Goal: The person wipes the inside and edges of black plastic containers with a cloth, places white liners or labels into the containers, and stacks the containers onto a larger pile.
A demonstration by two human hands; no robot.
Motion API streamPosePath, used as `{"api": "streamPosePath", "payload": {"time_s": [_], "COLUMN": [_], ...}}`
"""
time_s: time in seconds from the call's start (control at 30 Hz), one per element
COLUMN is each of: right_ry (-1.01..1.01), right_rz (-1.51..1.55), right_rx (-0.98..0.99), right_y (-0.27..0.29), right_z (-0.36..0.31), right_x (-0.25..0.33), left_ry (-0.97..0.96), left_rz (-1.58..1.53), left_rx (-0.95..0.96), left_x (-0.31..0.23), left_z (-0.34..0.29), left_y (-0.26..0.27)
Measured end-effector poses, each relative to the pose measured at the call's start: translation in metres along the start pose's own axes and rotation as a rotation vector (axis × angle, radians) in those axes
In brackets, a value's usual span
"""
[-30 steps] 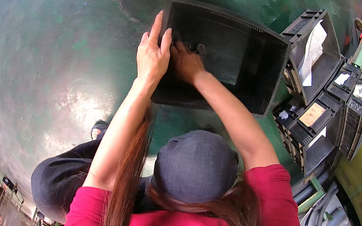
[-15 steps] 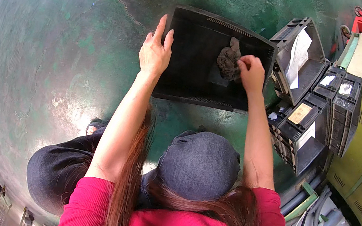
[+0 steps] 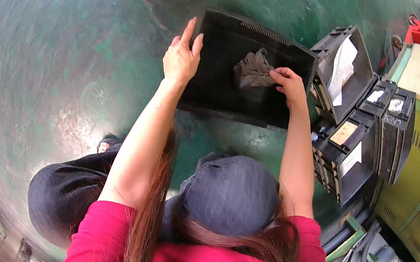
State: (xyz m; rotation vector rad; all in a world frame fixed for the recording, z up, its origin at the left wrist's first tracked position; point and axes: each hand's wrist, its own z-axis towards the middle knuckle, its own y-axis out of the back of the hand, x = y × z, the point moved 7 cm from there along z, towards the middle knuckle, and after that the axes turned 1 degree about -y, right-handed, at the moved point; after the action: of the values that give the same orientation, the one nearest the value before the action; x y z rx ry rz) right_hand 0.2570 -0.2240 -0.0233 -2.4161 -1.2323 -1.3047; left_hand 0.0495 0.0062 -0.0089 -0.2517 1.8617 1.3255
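1. Cloth (image 3: 254, 72) at right hand (image 3: 288, 83): mottled grey-brown.
2. Bin (image 3: 213, 94) just right of left hand (image 3: 181, 61): black, perforated pattern near rim.
3. Floor (image 3: 63, 79) left of left hand: blotchy green, whitish glare.
4. Paper (image 3: 344, 64) right of right hand: white.
5. Cabinet (image 3: 409, 170), farther right: yellow-green, paler green trim.
6. Sleeve (image 3: 100, 226) below left hand: crimson, ribbed.

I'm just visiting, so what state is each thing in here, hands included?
Right hand: pinching the cloth.
Grey cloth: crumpled.
Left hand: at the large crate's left edge, index finger extended; grip unclear.
Large black crate: open, no lid on.
Neighbouring black crate: tilted, open.
White paper: creased, inside the neighbouring crate.
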Motion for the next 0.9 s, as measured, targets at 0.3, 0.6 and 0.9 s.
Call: {"api": "streamPosePath", "payload": {"time_s": [0.3, 0.6, 0.9], "right_ry": [0.022, 0.649, 0.942], "right_rz": [-0.095, -0.112, -0.759], "right_rx": [0.089, -0.055, -0.173], "right_y": [0.051, -0.087, -0.215], "right_z": [-0.068, 0.028, 0.058], "right_x": [0.033, 0.024, 0.021], "left_ry": [-0.053, -0.088, -0.067], "left_rz": [0.012, -0.077, -0.158], "left_rx": [-0.032, -0.050, -0.041], "left_x": [0.000, -0.003, 0.003], "left_z": [0.000, 0.005, 0.005], "left_y": [-0.001, -0.003, -0.005]}}
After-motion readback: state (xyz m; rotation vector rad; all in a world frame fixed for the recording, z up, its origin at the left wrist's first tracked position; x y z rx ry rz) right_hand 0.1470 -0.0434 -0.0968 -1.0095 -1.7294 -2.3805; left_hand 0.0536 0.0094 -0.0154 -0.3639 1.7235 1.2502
